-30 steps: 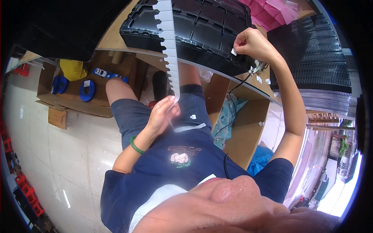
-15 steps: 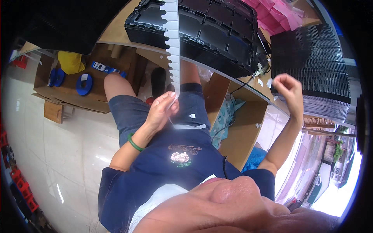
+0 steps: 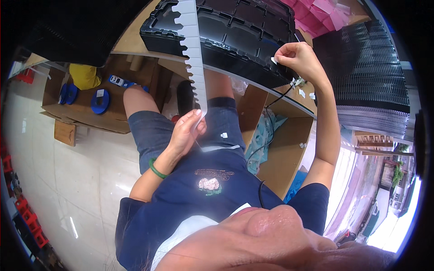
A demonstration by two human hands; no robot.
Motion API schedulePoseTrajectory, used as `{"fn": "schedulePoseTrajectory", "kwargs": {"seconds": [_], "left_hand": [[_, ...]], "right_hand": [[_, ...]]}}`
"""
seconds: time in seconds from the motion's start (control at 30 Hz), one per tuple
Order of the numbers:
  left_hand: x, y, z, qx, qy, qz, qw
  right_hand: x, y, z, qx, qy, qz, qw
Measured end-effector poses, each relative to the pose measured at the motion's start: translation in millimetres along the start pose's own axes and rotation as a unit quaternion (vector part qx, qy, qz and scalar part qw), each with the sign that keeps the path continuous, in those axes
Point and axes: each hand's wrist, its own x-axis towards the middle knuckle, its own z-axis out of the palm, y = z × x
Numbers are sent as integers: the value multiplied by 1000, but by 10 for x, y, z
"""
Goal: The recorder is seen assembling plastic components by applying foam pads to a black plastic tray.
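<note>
A long white strip with notches along one edge runs up from my left hand, which pinches it between thumb and fingers. Its lower end bends down across my lap. My right hand pinches a small white piece beside the near right corner of the stacked black plastic trays. Two small white scraps lie on the table below that hand. Another white piece rests on my shorts.
A tall stack of black ribbed trays stands at the right, with pink sheets behind. Under the table, a cardboard box holds blue rolls and a yellow bundle. A black cable hangs over the table edge.
My right hand has moved up and left from beside the ribbed trays to the black tray stack, carrying a small white piece. My left hand has hardly moved with the strip.
</note>
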Motion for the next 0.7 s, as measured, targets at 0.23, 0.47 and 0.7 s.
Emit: {"fn": "schedulePoseTrajectory", "kwargs": {"seconds": [0.23, 0.47, 0.7], "left_hand": [[-2, 24, -6, 30, -1, -9, 1000], [12, 13, 21, 34, -3, -14, 999], [39, 26, -21, 29, -6, -18, 999]], "right_hand": [[16, -99, -25, -47, -8, 15, 999], [10, -146, -93, -62, -58, 18, 996], [96, -13, -68, -3, -44, 16, 999]]}}
